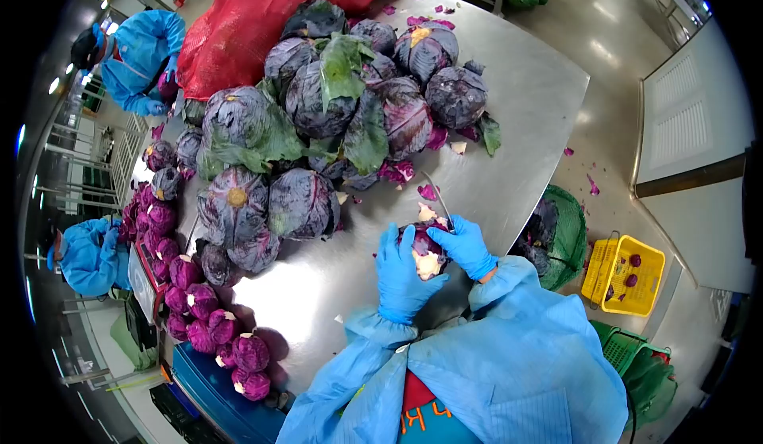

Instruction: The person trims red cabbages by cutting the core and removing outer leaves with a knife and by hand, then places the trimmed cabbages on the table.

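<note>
Over the steel table, a red cabbage [424, 242] with pale cut patches is between my gloved hands. My left hand [400, 279] grips its left side and underside, fingers curled round it. A knife [438, 196] with a thin, curved blade points up and away from my right hand [467, 247], which is closed at the cabbage's right side. The knife's handle is hidden in that hand. Beyond, untrimmed red cabbages [305, 203] with dark outer leaves are piled up. Purple scraps [427, 192] and pale stem pieces lie near the blade.
Peeled cabbages [202, 301] line the table's left edge. A red mesh sack [246, 23] lies behind the pile. Right of the table are a green mesh bag [566, 233] of dark leaves and a yellow crate [625, 276]. Two people in blue gowns [91, 257] stand at far left.
</note>
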Tool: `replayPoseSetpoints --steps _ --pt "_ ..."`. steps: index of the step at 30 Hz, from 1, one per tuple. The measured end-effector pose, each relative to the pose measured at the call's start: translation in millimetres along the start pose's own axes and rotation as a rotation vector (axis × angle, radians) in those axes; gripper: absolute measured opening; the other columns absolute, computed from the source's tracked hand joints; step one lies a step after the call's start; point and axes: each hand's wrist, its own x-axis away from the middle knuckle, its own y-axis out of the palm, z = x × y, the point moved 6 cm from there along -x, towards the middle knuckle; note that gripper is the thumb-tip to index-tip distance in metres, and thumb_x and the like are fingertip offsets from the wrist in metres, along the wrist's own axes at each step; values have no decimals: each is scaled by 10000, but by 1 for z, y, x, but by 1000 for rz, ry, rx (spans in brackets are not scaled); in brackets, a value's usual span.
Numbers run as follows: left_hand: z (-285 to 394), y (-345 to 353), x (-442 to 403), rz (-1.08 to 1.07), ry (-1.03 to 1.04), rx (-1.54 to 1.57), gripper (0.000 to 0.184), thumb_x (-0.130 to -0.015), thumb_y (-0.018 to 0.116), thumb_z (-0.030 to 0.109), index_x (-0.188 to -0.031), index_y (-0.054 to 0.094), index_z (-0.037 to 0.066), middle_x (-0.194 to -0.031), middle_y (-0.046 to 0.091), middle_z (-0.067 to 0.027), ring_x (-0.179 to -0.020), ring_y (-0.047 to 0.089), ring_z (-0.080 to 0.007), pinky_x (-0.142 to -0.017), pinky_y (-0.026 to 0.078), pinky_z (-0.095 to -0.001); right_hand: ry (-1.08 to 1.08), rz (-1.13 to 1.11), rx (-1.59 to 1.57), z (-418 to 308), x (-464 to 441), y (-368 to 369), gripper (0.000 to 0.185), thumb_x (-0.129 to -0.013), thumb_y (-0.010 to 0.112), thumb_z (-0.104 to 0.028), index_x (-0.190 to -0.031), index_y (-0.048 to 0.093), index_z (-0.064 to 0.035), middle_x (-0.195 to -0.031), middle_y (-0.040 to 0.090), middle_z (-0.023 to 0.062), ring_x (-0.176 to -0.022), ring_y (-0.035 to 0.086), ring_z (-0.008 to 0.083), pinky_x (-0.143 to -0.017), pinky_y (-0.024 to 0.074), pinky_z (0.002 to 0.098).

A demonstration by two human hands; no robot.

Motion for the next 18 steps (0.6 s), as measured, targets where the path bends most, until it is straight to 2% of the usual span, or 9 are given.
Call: replayPoseSetpoints --steps 3,4,6,8,9,10,13,15,18 --pt "16 0 2 -26 43 -110 1036 -537 892 349 -1394 388 54 -1440 354 -263 -1343 327 -455 -1073 310 -537 -48 147 444 4 -12 -18 306 -878 697 -290 -960 651 1 -810 684 167 -683 639 207 -673 523 367" --pt "22 0 5 -98 57 -183 1015 -536 902 324 -1380 402 61 -1445 366 -246 -1350 333 -452 -1079 310 -534 -227 304 540 -8 -14 -35 351 -886 666 -347 -941 634 -1 -840 668 226 -692 645 255 -682 517 397" --pt "9 -2 18 22 81 -40 1009 -533 910 312 -1371 407 61 -1444 368 -246 -1351 332 -450 -1079 316 -530 -99 473 123 13 -27 -106 333 -882 667 -306 -976 630 12 -815 681 176 -730 663 214 -690 526 371" --pt "-5 -9 30 136 84 71 1006 -522 926 309 -1341 404 45 -1422 369 -251 -1322 350 -442 -1067 340 -516 42 319 548 18 -21 -179 449 -845 699 -347 -1103 615 10 -856 686 171 -748 667 218 -691 529 372" --pt "-12 -11 29 116 20 89 1007 -516 928 310 -1330 402 39 -1410 368 -254 -1306 358 -437 -1061 347 -514 -230 312 914 -3 -3 -191 497 -830 713 -334 -1195 592 -19 -876 687 168 -745 672 233 -681 531 367" --pt "-17 -15 26 97 -36 107 1007 -510 931 312 -1319 400 33 -1399 367 -257 -1290 367 -433 -1055 354 -511 82 357 1203 -37 16 -186 519 -827 723 -275 -1270 572 -53 -891 680 150 -751 656 229 -702 528 342" --pt "-19 -22 12 54 -89 60 1033 -500 922 386 -1309 403 7 -1318 404 -243 -1232 389 -418 -1027 369 -492 -52 355 787 -46 31 -146 526 -839 726 -249 -1306 563 -71 -903 679 96 -722 617 179 -692 519 316" --pt "-16 -18 7 3 -97 24 1042 -498 921 379 -1318 397 6 -1308 401 -245 -1218 386 -418 -1012 372 -495 -108 84 329 -29 29 -79 528 -849 729 -263 -1317 568 -79 -905 668 51 -676 565 134 -652 505 297" --pt "-8 -9 1 -59 -39 -105 1068 -493 908 394 -1335 378 5 -1283 395 -254 -1184 372 -410 -999 365 -496 96 -225 141 -2 18 -12 495 -863 727 -296 -1289 599 -79 -884 649 10 -625 520 84 -544 450 255"
